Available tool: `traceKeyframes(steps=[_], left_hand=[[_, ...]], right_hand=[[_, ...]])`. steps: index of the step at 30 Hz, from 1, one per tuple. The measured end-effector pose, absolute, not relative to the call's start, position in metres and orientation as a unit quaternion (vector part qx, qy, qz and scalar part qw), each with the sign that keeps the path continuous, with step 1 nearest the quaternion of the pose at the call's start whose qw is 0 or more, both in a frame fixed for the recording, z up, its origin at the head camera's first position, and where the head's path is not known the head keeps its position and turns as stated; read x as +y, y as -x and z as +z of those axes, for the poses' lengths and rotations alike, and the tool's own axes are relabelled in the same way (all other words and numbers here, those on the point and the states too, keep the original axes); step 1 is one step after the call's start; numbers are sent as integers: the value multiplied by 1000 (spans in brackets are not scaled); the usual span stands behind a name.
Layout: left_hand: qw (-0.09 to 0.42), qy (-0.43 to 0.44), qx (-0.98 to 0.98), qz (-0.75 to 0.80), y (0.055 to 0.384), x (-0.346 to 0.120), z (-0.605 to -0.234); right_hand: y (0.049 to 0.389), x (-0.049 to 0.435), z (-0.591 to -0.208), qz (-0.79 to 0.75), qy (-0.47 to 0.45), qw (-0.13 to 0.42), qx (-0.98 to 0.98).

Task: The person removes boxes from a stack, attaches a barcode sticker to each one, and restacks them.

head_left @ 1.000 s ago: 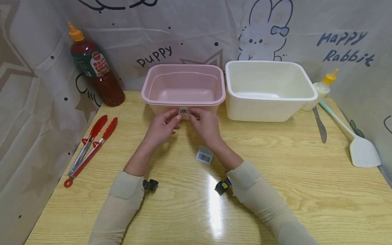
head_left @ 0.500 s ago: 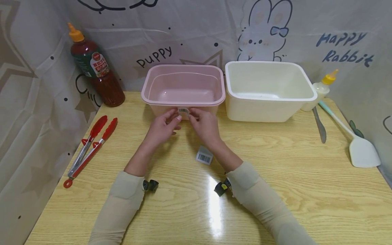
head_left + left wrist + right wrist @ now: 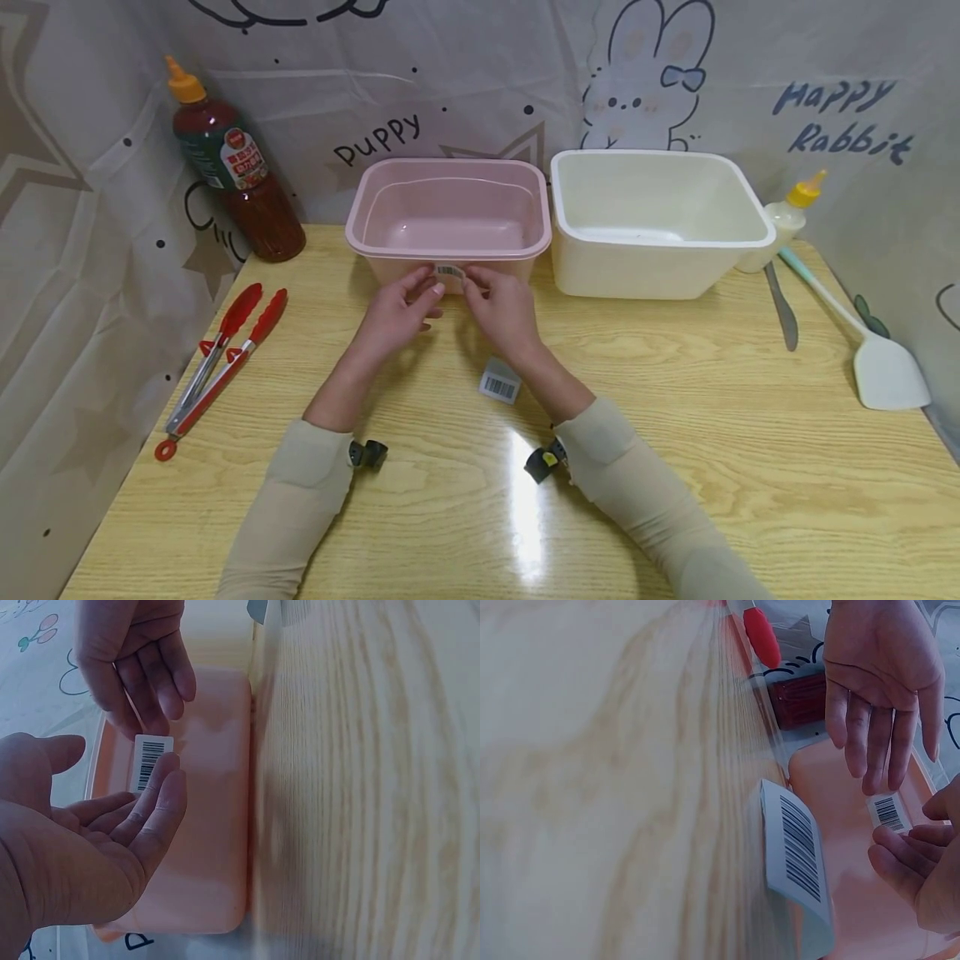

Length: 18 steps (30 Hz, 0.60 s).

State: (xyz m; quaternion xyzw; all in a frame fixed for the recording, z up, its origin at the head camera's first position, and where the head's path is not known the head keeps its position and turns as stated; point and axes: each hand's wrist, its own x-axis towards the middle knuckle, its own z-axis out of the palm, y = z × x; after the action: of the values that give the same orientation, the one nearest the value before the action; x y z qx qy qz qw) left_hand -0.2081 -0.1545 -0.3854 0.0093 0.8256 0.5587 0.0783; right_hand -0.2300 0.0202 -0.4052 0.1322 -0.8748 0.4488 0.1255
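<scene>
A small white barcode label (image 3: 449,272) lies against the front wall of a pink plastic bin (image 3: 448,252), just under the rim. My left hand (image 3: 401,312) touches the label's left end with extended fingertips. From the other side my right hand (image 3: 504,310) has its fingertips at the opposite end. In the left wrist view the thumb of the left hand (image 3: 82,847) stands away from the label (image 3: 150,759), which looks nearly flat. Behind my right forearm, a curled piece of paper with a larger barcode (image 3: 499,382) rests on the table.
A cream bin (image 3: 637,271) stands right of the pink one. Red-tipped tongs (image 3: 221,371) and a red sauce bottle (image 3: 240,171) are at left. On the right are a yellow-capped bottle (image 3: 787,217), a knife (image 3: 783,312) and a white spatula (image 3: 888,371).
The label was bowed between my fingertips and now looks flatter, with more of it showing. My fingertips have shifted slightly apart; both arms stay almost where they were.
</scene>
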Motion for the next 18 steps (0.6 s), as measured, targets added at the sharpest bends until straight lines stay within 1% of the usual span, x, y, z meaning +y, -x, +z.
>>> traceKeyframes(steps=[18], left_hand=[[85,-6,826,558,208,-155,-384]], right_hand=[[230,23,-406,465,-119,94,-872]])
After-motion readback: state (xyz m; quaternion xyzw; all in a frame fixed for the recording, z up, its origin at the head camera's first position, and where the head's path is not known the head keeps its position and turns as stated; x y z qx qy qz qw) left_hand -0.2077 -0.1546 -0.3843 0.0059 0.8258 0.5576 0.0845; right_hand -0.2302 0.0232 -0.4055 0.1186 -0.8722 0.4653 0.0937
